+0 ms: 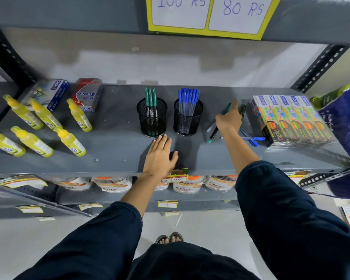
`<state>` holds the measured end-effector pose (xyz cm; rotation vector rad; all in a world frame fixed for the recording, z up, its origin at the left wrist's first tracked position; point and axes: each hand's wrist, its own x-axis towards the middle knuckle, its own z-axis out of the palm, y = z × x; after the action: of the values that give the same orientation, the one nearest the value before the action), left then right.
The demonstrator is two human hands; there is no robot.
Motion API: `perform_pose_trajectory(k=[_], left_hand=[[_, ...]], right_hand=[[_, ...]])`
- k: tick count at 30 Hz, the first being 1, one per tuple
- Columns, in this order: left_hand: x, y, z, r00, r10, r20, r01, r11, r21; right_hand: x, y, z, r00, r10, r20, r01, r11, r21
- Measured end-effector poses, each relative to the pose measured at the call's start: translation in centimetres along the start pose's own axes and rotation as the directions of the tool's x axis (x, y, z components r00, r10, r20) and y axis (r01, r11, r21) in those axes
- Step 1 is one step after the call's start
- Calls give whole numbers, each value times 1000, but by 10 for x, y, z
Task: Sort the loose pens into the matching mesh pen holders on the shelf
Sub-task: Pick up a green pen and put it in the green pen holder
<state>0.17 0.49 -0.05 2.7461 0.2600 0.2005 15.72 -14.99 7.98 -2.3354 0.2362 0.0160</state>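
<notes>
Two black mesh holders stand mid-shelf. The left holder (152, 118) has green-capped pens; the right holder (188, 119) is packed with blue-capped pens. Loose pens lie to the right: green-capped ones (212, 136) and blue ones (251, 139). My right hand (229, 118) is over the loose pile, index finger stretched toward the back, resting on the pens; whether it grips one I cannot tell. My left hand (160, 156) lies flat on the shelf just in front of the left holder, fingers together, holding nothing.
Several yellow glue bottles (77, 115) and two boxes (87, 94) fill the shelf's left. A row of colour-pencil boxes (291, 120) stands right of the loose pens. A blue bag (343, 126) sits at the far right. Price tags hang on the upper shelf edge.
</notes>
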Motion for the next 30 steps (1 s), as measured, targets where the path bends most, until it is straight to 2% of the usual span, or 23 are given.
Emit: perform_pose_trajectory(k=[4, 8, 13, 15, 22, 26, 30], left_hand=[[-4, -2, -5, 1000, -1, -15, 1, 1000, -15], [-14, -14, -12, 998, -14, -53, 13, 1000, -9], [-23, -40, -24, 987, -114, -109, 120, 992, 46], [-21, -48, -31, 977, -163, -137, 172, 983, 59], [-10, -64, -46, 940, -292, -178, 297, 955, 3], [-7, -67, -44, 937, -300, -180, 304, 953, -5], [-6, -69, -42, 935, -313, -167, 314, 949, -18]], right_hand=[[-15, -5, -6, 998, -51, 31, 50, 998, 26], [-34, -13, -12, 980, -198, -20, 199, 979, 43], [-58, -39, -13, 901, -404, -158, 430, 882, 192], [-64, -55, -7, 866, -471, -168, 500, 826, 261], [-75, -110, 39, 832, -541, -122, 524, 696, 491], [-76, -121, 60, 747, -649, -142, 655, 684, 321], [-70, -121, 78, 722, -691, 39, 679, 718, 153]])
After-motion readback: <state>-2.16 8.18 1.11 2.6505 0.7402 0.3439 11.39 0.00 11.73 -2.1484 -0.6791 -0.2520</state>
